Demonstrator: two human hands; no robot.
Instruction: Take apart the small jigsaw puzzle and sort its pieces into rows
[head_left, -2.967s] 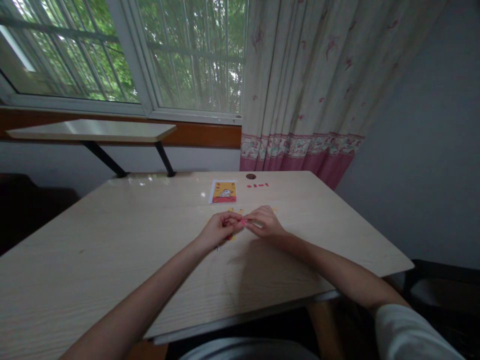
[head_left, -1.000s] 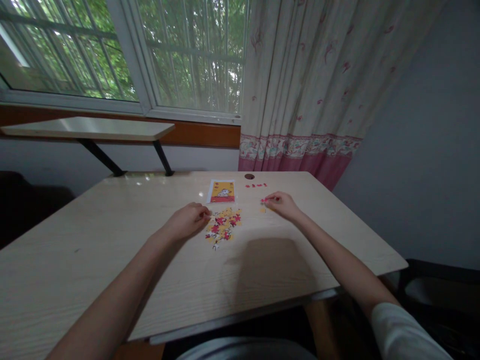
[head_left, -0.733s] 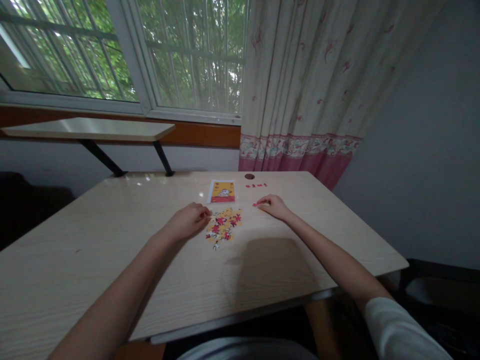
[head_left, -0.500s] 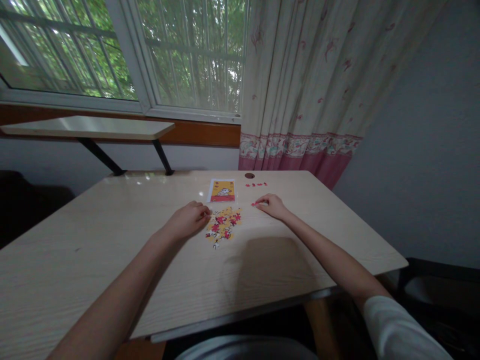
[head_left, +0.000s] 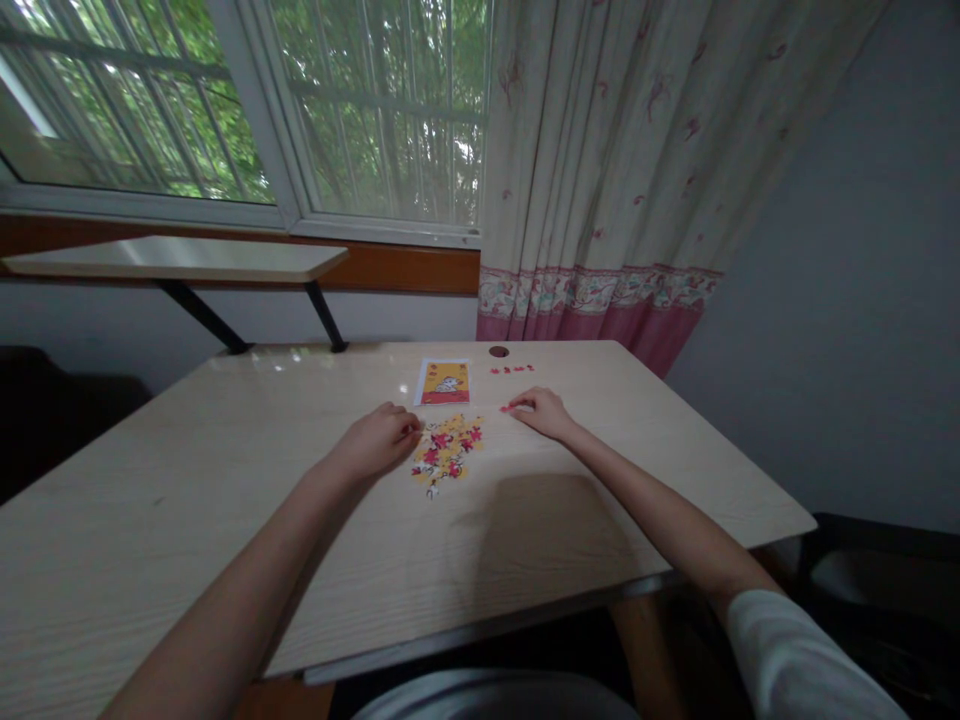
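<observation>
My right hand (head_left: 541, 412) pinches a red puzzle piece (head_left: 506, 408) between thumb and fingertips, low over the table to the right of the pile. At the left edge of the heap of yellow, red and white puzzle pieces (head_left: 442, 455), my left hand (head_left: 382, 437) is closed with its fingers curled; what lies in its fingertips is too small to make out. Behind the heap lies a picture card (head_left: 444, 382) showing a white animal on a yellow and red ground. Several red pieces (head_left: 517, 370) sit in a row beyond my right hand.
The pale wooden table (head_left: 225, 480) has a round cable hole (head_left: 499, 351) near its back edge. A raised shelf (head_left: 180, 258) on black supports stands at the back left. A curtain (head_left: 592, 200) hangs behind the table, beside a barred window (head_left: 382, 110).
The red piece and my right fingertips have shifted very slightly to the left. My left hand and the pile look the same.
</observation>
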